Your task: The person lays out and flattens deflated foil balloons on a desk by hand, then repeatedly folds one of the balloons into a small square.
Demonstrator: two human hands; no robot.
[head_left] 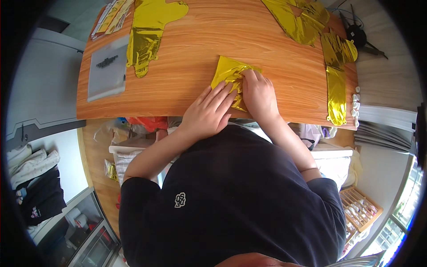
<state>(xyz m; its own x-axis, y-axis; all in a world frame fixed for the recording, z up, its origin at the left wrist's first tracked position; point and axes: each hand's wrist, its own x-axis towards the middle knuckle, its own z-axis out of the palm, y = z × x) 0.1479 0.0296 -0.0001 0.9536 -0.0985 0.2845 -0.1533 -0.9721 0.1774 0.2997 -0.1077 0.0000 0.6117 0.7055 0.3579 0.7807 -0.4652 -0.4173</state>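
Observation:
A flat, uninflated gold foil balloon [227,66], folded into a rough square with creases, lies on the wooden table near its front edge. My left hand [207,109] rests on the foil's near left part with the fingers stretched out. On the right side of the foil, my right hand [261,95] is closed, its curled fingers pinching or pressing the edge. The fingertips of that hand are partly hidden, and both hands cover some of the foil.
More flat gold foil balloons lie at the far left [149,33], far right [304,26] and right edge [336,91]. At left are a clear plastic sleeve [104,80] and paper packets [111,18]. Small white rolls [356,107] and a black stand-like object [358,35] are at right.

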